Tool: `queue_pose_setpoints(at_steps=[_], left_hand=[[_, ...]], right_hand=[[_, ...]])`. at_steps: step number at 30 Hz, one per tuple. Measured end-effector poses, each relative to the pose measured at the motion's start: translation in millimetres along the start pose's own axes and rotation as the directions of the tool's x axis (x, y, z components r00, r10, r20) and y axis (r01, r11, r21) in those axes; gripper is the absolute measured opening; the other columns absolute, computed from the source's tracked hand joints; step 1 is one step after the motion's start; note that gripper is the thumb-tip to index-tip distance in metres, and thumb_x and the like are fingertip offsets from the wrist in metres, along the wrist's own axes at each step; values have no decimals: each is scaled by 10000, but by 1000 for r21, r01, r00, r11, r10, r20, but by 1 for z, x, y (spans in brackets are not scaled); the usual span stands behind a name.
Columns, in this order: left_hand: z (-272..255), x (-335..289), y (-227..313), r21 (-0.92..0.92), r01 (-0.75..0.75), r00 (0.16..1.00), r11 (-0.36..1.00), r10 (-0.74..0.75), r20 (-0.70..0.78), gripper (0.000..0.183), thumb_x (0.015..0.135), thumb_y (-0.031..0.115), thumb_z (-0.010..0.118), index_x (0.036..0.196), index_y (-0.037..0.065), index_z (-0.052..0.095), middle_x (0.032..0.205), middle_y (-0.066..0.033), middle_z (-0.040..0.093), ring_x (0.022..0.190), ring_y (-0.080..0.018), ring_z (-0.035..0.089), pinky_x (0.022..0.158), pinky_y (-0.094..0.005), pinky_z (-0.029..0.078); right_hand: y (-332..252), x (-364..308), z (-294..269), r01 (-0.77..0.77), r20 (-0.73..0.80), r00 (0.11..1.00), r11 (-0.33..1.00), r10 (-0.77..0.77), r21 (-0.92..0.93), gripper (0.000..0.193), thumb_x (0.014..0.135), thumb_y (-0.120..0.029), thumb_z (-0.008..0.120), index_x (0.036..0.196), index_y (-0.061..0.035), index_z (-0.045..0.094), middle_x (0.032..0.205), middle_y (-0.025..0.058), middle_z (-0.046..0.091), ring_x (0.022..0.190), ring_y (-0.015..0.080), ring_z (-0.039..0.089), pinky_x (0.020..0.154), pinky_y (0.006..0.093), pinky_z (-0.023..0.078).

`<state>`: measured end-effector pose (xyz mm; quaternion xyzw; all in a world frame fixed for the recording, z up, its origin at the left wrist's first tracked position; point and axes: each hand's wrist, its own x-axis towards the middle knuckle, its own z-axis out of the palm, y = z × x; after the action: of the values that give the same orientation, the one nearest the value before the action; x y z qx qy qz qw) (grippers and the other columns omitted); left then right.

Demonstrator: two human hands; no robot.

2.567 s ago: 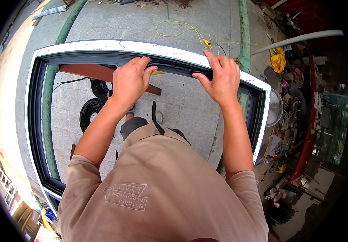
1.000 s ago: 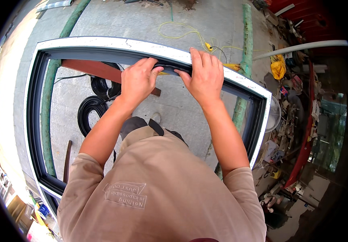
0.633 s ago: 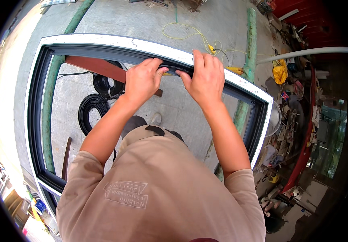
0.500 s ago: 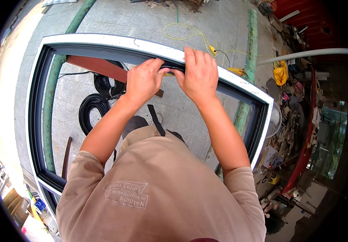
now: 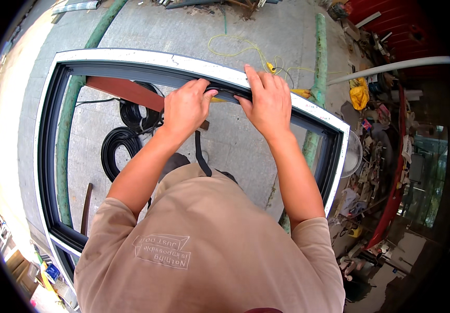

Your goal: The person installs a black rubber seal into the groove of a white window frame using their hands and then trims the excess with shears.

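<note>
A large window frame point(image 5: 131, 55), white on its upper face with dark grey grooved inner sides, surrounds my forearms. Both hands are at its far rail. My left hand point(image 5: 187, 108) is closed at the rail's inner edge, fingers curled and thumb pressed to a black rubber strip point(image 5: 225, 89) along the groove. To its right, my right hand point(image 5: 269, 104) grips the rail, fingers over the white face and thumb on the inner side by the strip. A short stretch of strip shows between the hands; my fingers cover the rest. A loose black strip end point(image 5: 200, 151) hangs near my waist.
Green pipes point(image 5: 65, 156) run beneath the frame, beside a red-brown beam point(image 5: 126, 91). Coils of black strip point(image 5: 114, 151) lie on the concrete floor inside the frame's outline. Beyond are a yellow cord point(image 5: 235, 37), a white pipe point(image 5: 392, 69) and clutter at right, including a yellow bag point(image 5: 359, 94).
My right hand has slid a little to the right along the rail, widening the gap between my hands. The left hand stays at nearly the same spot. The view has shifted slightly.
</note>
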<state>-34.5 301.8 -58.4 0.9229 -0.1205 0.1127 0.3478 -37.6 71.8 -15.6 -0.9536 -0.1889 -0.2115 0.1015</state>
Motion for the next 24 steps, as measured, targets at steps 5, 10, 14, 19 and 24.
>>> queue_pose_setpoints(at_steps=[5,10,14,19,24], left_hand=[[5,-1,-3,-22,-27,998,999,26,-49,263,1043,330,799,1114,78,772,966,-139,784,853,-425,772,717,-524,615],[7,-2,-4,-14,-16,999,1000,15,-36,268,1040,333,805,1117,78,773,980,-144,788,859,-428,770,721,-529,609],[8,-1,-5,-15,-21,998,1000,20,-53,262,1040,324,807,1114,75,774,977,-147,789,861,-432,767,720,-524,605],[0,0,-2,-9,-27,1000,1000,27,-16,250,1043,301,806,1106,60,780,982,-166,792,876,-441,766,744,-522,604],[2,1,-1,-13,-8,1000,1000,8,17,251,1050,290,801,1099,44,784,996,-184,799,903,-448,770,768,-517,604]], right_hand=[[21,-24,-4,-56,-81,995,997,51,-62,803,740,-290,1019,1460,-110,712,1219,105,733,1120,335,683,1016,510,519],[17,-26,-1,-91,-87,992,995,86,-51,793,730,-262,1016,1449,-117,715,1217,105,732,1122,341,684,1006,506,518],[16,-24,-5,-111,-69,992,993,109,-29,787,735,-231,1016,1458,-115,729,1258,100,754,1156,342,694,1048,518,518],[33,-34,-24,-127,-9,992,991,127,-51,808,747,-202,1014,1497,-157,716,1276,91,748,1214,338,682,1140,551,495],[52,-57,-31,-216,-51,976,971,212,-104,832,730,-211,1023,1506,-191,725,1302,92,751,1202,336,671,1130,515,492]])
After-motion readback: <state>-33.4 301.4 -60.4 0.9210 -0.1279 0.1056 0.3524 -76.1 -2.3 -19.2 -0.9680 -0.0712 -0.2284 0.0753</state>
